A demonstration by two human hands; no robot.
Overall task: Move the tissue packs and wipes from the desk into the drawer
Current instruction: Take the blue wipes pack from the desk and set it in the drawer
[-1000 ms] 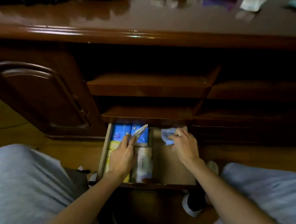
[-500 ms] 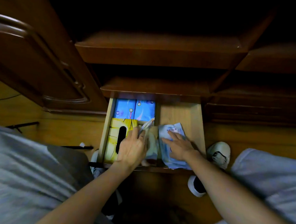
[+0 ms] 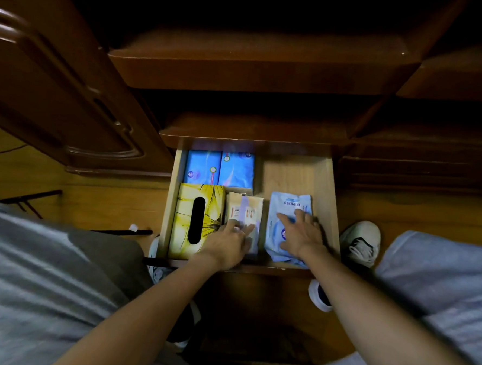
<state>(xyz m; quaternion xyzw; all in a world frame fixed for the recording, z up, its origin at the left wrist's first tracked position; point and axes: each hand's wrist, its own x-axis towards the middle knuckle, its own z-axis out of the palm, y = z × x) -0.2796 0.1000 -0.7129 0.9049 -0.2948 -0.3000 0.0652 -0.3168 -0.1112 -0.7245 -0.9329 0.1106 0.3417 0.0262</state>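
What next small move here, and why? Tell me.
Probably lift both hands out: the left hand lies on the beige wipes pack and the right hand on the pale blue wipes pouch, both flat in the open wooden drawer.

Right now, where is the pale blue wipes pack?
In the head view, the pale blue wipes pack lies flat in the drawer's right half, under the right hand, right of the beige pack.

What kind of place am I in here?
Probably a home study or bedroom, at a dark wooden desk: its open drawer holds a yellow tissue box and a blue wipes pack, above a wooden floor.
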